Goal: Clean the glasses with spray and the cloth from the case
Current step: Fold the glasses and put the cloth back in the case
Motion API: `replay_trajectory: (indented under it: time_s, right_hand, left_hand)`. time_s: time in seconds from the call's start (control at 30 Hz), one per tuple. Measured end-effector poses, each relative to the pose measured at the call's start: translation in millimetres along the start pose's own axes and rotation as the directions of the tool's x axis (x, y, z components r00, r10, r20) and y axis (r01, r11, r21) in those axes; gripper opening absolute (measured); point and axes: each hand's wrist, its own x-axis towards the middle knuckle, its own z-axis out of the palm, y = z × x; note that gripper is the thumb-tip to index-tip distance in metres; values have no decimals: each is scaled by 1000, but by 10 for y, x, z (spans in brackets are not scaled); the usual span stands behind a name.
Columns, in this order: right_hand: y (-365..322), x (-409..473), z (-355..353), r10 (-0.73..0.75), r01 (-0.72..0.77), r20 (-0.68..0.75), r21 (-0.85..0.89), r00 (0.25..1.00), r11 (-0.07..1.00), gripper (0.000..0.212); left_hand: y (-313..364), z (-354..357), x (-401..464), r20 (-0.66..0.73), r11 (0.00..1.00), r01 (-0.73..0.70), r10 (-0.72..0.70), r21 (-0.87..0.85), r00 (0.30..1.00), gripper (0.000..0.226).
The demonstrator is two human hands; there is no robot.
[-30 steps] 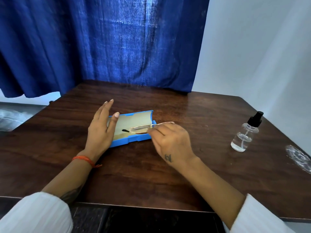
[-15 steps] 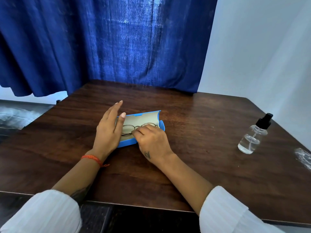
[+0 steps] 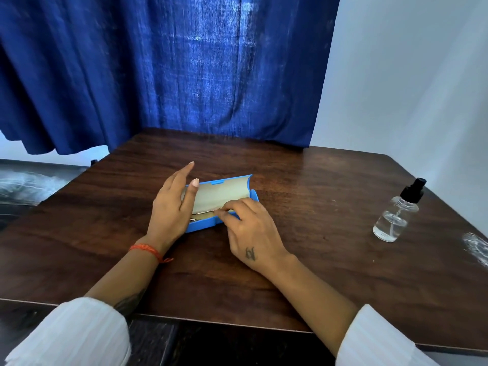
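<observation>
A blue glasses case (image 3: 203, 225) lies open in the middle of the wooden table (image 3: 303, 260), its beige lining facing me. Thin-framed glasses (image 3: 204, 213) lie inside it, mostly hidden by my hands. My left hand (image 3: 173, 204) rests on the case's left end, fingers extended and apart. My right hand (image 3: 250, 228) is at the case's front edge, its fingertips pinched on the glasses frame. A clear spray bottle (image 3: 396, 213) with a black nozzle stands far to the right. No cloth is visible.
A blue curtain (image 3: 169, 75) hangs behind the table's far edge, with a white wall (image 3: 409, 88) to the right. A pale smudge (image 3: 476, 247) marks the table's right edge. My white sleeves (image 3: 71, 334) reach over the near edge.
My right hand carried the glasses from above the case's right end down into the case and now sits lower at its front edge. My left hand has stayed on the case's left end.
</observation>
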Motion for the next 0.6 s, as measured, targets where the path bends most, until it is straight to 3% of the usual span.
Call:
replay_trajectory:
  time_s: [0.07, 0.2, 0.4, 0.47, 0.53, 0.6]
  right_hand:
    - [-6, -14, 6, 36, -34, 67, -30, 997, 999, 40]
    - [-29, -15, 27, 56, -27, 351, -88, 935, 996, 72]
    - [-21, -22, -2, 85, -47, 402, -103, 912, 994, 77]
    - [-18, -39, -4, 78, -75, 318, -22, 945, 997, 71]
    - [12, -24, -47, 62, -69, 64, 107, 996, 992, 54]
    - [90, 12, -81, 115, -76, -177, 213, 978, 974, 39]
  left_hand:
    - [7, -2, -2, 0, 1000, 1, -1, 1, 1000, 42]
    - [-11, 5, -3, 11, 1000, 10, -10, -17, 1000, 42]
    - [-23, -13, -8, 43, 999, 8, -6, -34, 999, 48]
    - [-17, -31, -9, 55, 999, 15, -13, -44, 998, 50]
    - [-17, -53, -18, 62, 998, 12, -8, -62, 998, 49]
    - [18, -76, -29, 68, 997, -4, 9, -79, 998, 43]
